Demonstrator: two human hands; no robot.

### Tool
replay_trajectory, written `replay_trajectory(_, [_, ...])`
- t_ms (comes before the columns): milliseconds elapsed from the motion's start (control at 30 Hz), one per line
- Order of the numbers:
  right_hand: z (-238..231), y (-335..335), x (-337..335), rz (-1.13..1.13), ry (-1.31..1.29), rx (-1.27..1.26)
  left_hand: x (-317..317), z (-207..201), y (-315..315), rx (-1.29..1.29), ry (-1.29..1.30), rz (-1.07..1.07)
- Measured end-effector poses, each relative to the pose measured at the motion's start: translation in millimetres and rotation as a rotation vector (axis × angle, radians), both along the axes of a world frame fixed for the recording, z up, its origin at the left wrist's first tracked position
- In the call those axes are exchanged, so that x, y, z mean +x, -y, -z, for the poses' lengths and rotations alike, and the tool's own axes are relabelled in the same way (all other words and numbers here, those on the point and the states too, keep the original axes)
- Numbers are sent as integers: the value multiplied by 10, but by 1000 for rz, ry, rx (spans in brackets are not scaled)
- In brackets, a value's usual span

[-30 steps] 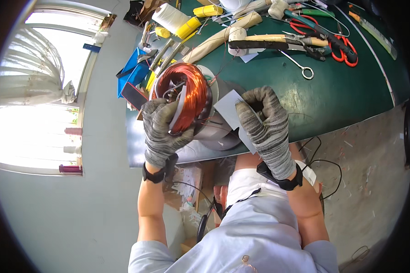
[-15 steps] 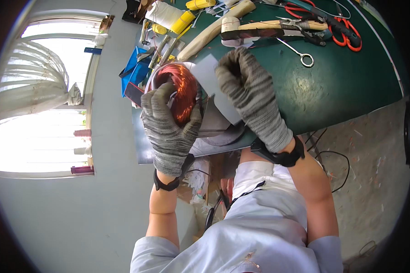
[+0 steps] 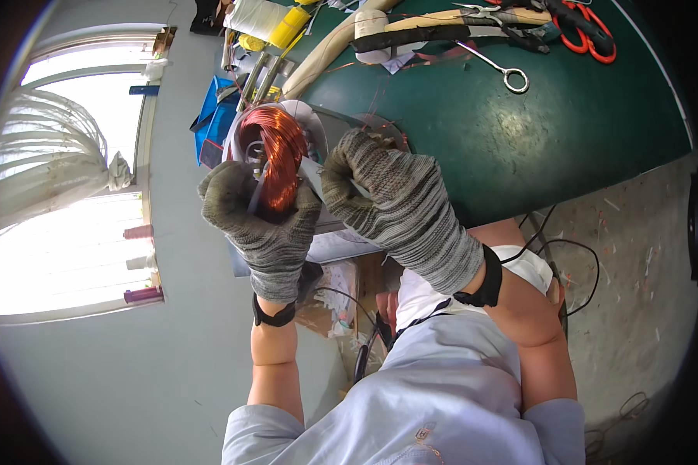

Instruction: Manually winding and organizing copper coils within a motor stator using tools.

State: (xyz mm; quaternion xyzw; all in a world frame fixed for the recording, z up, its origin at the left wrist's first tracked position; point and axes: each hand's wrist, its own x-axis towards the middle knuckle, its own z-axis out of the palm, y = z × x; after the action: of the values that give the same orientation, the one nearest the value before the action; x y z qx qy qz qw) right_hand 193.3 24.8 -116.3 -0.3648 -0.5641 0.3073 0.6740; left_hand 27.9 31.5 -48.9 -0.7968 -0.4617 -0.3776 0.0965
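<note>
A thick bundle of copper wire (image 3: 281,147) curves up at the table's left end. My left hand (image 3: 260,225), in a grey striped knit glove, closes around its near side, thumb to the right. Just right of it, my right hand (image 3: 395,198), gloved alike, is closed in a pinch on a pale, thin sheet (image 3: 312,172). Only a small part of this sheet shows between the hands, close against the copper; the glove hides the rest. Behind the coil is a pale rounded part (image 3: 309,124), partly covered.
On the green tabletop (image 3: 551,139) lie a wooden-handled mallet (image 3: 372,35), a metal rod with a ring end (image 3: 514,80) and red-handled scissors (image 3: 597,46). A blue bin (image 3: 215,116) and a yellow roll (image 3: 289,25) are at the back left. Black cables (image 3: 589,271) hang at the right.
My right hand has moved left and down, bringing the pale sheet toward the coil. My left hand has shifted slightly left with its grip lower on the coil. The view has shifted a little.
</note>
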Motion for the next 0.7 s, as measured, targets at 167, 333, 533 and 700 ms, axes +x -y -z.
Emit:
replay_trajectory(167, [-135,-145,-49,177,187,136,285,-93,-7,41,-69,-88])
replay_trajectory(333, [-360,-568,236,-1,611,146,199,-425,136,-315,111,34])
replay_trajectory(533, [-609,-995,300,-126,916,400,-460,-578,-72,-114,-399,32])
replay_trajectory(700, [-630,-901,119,-124,708,30,-574,-282,-77,-105,-302,85])
